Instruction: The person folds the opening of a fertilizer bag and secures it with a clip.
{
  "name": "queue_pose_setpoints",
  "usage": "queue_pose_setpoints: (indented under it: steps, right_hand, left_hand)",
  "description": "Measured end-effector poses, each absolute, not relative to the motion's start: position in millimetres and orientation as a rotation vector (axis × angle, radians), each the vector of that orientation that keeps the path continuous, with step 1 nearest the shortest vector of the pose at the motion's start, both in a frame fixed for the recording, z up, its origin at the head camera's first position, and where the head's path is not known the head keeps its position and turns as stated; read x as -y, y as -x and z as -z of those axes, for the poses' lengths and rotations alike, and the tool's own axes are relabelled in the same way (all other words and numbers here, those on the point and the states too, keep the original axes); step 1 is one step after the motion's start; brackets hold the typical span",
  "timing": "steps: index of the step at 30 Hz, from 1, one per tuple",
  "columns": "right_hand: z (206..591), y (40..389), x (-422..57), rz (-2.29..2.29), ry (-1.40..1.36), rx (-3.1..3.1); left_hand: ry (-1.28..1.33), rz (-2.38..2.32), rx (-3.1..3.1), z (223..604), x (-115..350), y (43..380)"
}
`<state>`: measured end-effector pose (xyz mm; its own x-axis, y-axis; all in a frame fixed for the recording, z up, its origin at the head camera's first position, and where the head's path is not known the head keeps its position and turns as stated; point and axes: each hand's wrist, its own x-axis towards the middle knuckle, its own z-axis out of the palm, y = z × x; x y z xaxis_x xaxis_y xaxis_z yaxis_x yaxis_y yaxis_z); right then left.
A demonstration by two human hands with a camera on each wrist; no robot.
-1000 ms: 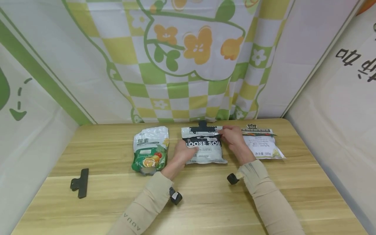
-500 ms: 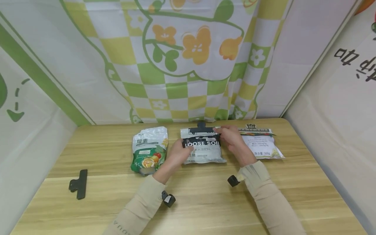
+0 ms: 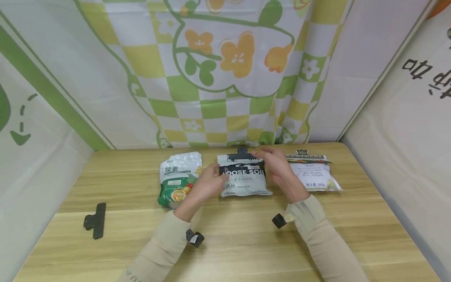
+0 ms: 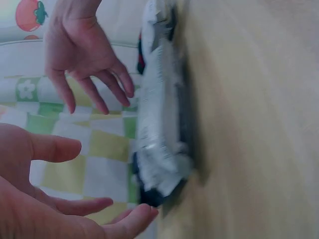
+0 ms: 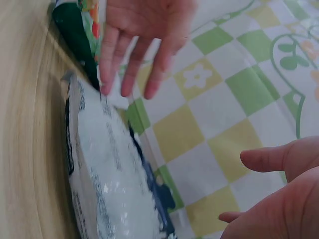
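A silver-and-black "LOOSE SOIL" bag [image 3: 246, 185] lies at the back middle of the table, its folded top under a black clip [image 3: 242, 154]. My left hand [image 3: 208, 181] is beside the bag's left edge, fingers loosely spread. By the clip and the upper right corner is my right hand [image 3: 279, 166]. Both wrist views show the hands with fingers extended and nothing gripped: the left hand [image 4: 45, 214] near the bag [image 4: 159, 109], the right hand [image 5: 294, 194] a little off it. Whether any fingertip touches the bag, I cannot tell.
A green-and-white fruit-print pouch [image 3: 180, 178] lies to the left, partly behind the left wrist. At the right is a white 500g bag [image 3: 313, 176] with a piano-pattern clip [image 3: 305, 156]. A loose black clip [image 3: 95, 220] lies on the table [image 3: 239, 250] at left.
The left hand has let go of the bag's left side and drawn away leftward. The right hand's fingers have come off the bag's top corner. The bag stays in place.
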<state>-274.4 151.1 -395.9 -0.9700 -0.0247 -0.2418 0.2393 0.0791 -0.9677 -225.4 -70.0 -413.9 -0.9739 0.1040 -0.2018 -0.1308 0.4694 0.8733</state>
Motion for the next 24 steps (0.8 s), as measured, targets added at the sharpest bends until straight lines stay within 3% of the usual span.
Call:
queue_pose_setpoints:
  steps: [11, 24]
  right_hand:
    - [387, 260, -123, 2.047, -0.029, -2.036]
    - [394, 258, -97, 2.124, 0.038, -1.845]
  left_hand:
    - [-0.068, -1.492, -2.553, 382, 114, 226]
    - [0.069, -1.7, -2.557, 391, 173, 238]
